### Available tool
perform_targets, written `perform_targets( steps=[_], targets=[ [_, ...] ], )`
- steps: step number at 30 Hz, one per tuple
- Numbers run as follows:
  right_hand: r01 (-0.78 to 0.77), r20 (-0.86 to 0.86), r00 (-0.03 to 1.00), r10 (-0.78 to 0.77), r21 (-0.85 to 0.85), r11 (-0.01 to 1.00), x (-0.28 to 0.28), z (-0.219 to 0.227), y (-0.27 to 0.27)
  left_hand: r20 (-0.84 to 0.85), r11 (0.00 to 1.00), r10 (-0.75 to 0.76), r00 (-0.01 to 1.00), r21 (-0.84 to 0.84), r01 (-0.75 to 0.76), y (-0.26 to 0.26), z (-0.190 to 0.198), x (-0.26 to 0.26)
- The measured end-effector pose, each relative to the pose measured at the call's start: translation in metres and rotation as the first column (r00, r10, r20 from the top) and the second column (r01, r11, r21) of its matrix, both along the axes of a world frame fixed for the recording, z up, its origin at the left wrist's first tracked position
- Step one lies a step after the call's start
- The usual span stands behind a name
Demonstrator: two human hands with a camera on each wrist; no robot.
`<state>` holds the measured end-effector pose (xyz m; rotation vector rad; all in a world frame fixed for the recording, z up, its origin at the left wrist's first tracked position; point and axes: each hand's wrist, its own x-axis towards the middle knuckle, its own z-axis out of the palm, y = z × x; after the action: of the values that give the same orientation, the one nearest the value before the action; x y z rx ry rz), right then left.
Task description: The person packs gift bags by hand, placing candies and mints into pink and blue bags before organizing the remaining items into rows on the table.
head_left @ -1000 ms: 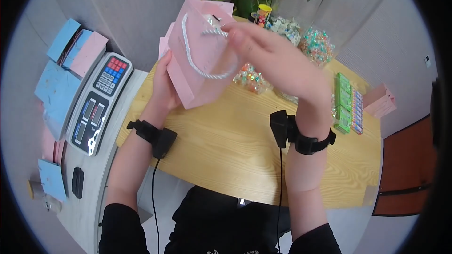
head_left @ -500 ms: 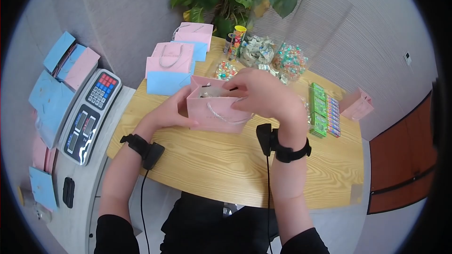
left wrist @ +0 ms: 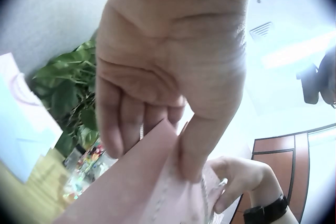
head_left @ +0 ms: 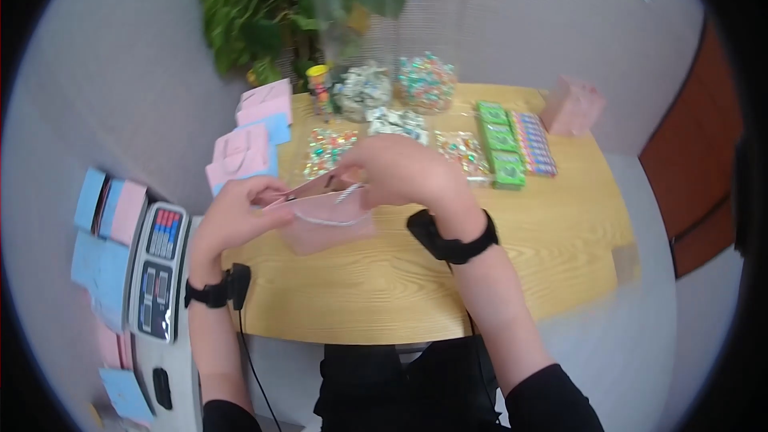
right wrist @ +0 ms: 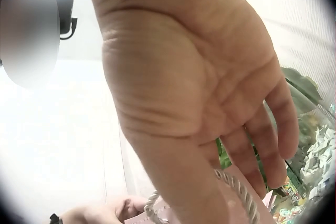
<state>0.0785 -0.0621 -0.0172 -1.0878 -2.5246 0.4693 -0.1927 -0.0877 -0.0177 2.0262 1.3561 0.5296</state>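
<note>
A pink paper gift bag [head_left: 332,234] is held over the near part of the table, with its mouth upward. My left hand [head_left: 240,220] grips the left end of its rim; in the left wrist view the thumb lies on one side of the bag wall [left wrist: 131,182] and the fingers on the other. At the right end of the rim my right hand [head_left: 408,176] pinches the bag, thumb in front and fingers behind. A twisted white rope handle [right wrist: 239,192] hangs beside the right thumb. The bag's contents are mostly hidden.
Behind the bag lie wrapped candies [head_left: 332,148], jars of candy [head_left: 428,80] and green boxes [head_left: 502,144] on the wooden table [head_left: 448,288]. Pink and blue bags [head_left: 240,152] stand at the left, another pink bag [head_left: 574,104] at the far right. A scale [head_left: 158,272] sits on the left side counter.
The bag has come down from a raised, tilted hold to near the table, mouth upward. My right hand has moved from the handle to the rim, and the head view has shifted.
</note>
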Motion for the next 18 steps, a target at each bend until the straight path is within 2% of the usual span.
perform_targets(
  steps=[1,3,4,5,6,8,9,10,11,15,17,18],
  targets=[
    [0.004,0.045,0.999,-0.003,-0.006,1.0,-0.006,0.0,0.0,-0.024,0.999,-0.041,0.999,-0.005,0.041,-0.001,0.004,0.003],
    [-0.078,-0.028,0.997,0.077,-0.028,0.997,-0.013,-0.012,0.007,-0.084,0.997,-0.039,0.996,-0.074,0.033,-0.002,0.01,0.005],
    [-0.03,-0.008,1.0,0.03,0.027,0.999,-0.015,-0.01,0.003,-0.109,0.995,-0.074,0.991,-0.08,0.065,-0.002,0.007,0.005],
    [0.015,0.015,1.0,-0.016,0.08,0.997,-0.017,-0.007,-0.002,-0.058,0.996,-0.06,0.996,-0.073,0.056,-0.001,0.002,0.005],
    [0.047,-0.006,0.999,-0.047,0.077,0.996,-0.022,-0.012,-0.004,-0.004,0.997,-0.047,0.999,-0.065,0.047,0.0,-0.002,0.008],
    [0.242,-0.107,0.97,-0.219,0.304,0.922,-0.027,-0.02,-0.009,-0.015,0.989,-0.061,0.998,-0.134,0.059,-0.007,-0.002,0.015],
    [0.267,-0.124,0.963,-0.24,0.294,0.918,-0.019,-0.022,-0.01,0.016,0.993,-0.055,0.998,-0.099,0.057,-0.009,-0.006,0.015],
    [0.238,-0.194,0.965,-0.176,0.369,0.898,-0.013,-0.018,-0.013,0.048,0.997,-0.043,0.998,-0.066,0.046,-0.01,-0.008,0.015],
    [0.208,-0.255,0.962,-0.099,0.444,0.872,-0.009,-0.015,-0.017,0.002,0.995,-0.06,0.998,-0.075,0.06,-0.009,-0.008,0.011],
    [0.251,-0.298,0.942,-0.152,0.329,0.91,0.01,0.005,-0.02,0.057,0.999,-0.013,0.998,-0.035,0.015,-0.011,-0.019,0.009],
    [0.154,-0.022,0.988,-0.153,0.138,0.978,0.011,0.005,-0.014,0.073,0.999,0.031,0.997,-0.023,-0.029,-0.01,-0.022,0.009],
    [0.163,-0.03,0.987,-0.16,0.138,0.977,0.002,-0.004,-0.008,0.065,1.0,0.023,0.998,-0.021,-0.021,-0.009,-0.023,0.007]
  ],
)
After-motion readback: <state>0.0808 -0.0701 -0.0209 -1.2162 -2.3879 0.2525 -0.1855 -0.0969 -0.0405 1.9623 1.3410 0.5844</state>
